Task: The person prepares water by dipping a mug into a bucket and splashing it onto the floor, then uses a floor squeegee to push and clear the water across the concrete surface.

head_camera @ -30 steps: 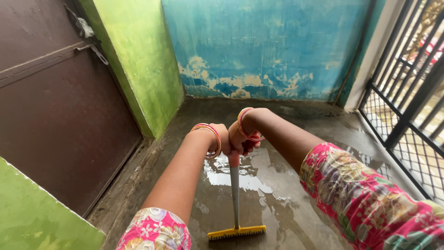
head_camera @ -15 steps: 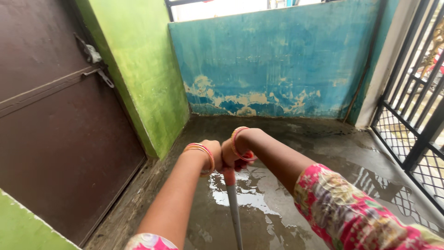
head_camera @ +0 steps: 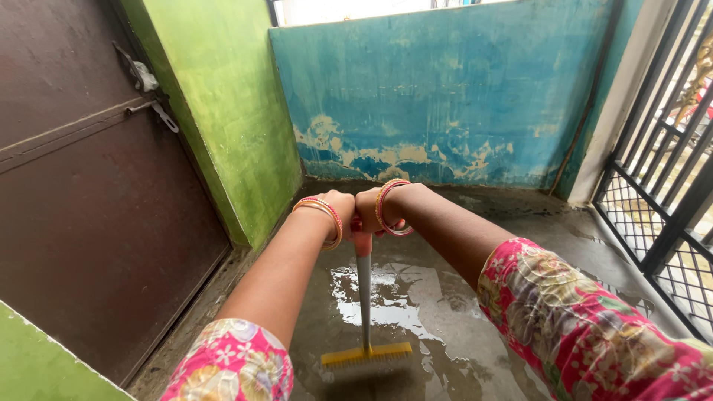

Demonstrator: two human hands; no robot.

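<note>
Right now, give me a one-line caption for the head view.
Both hands, left hand and right hand, grip the grey-handled yellow floor wiper standing on the wet concrete floor beside the green wall.

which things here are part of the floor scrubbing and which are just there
In use: left hand and right hand, both gripping the top of the brush handle; yellow brush head resting on the wet floor.

Just there: brown door with its latch, green wall, blue wall, black metal gate.
</note>
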